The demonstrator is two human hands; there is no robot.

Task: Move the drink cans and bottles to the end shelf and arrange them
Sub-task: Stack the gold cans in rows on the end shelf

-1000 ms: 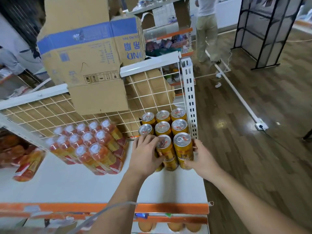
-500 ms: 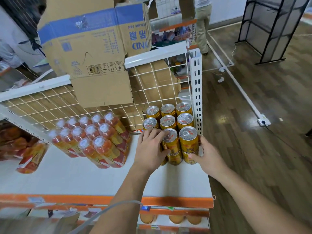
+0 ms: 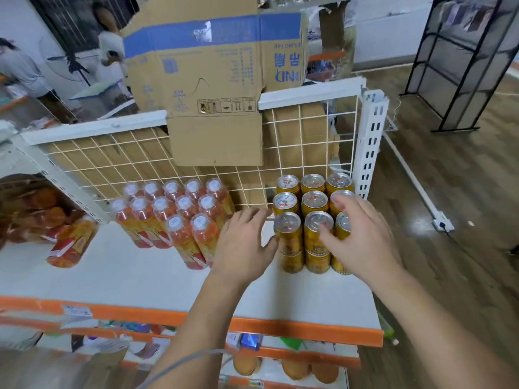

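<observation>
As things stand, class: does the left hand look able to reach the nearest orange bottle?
Probably yes. The left hand lies open beside the cans, and the nearest orange bottle stands just to its left at the front of its group, with nothing between them.

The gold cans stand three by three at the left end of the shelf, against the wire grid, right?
Wrong end: the head view shows the gold cans three by three at the right end of the shelf, against the wire grid.
</observation>
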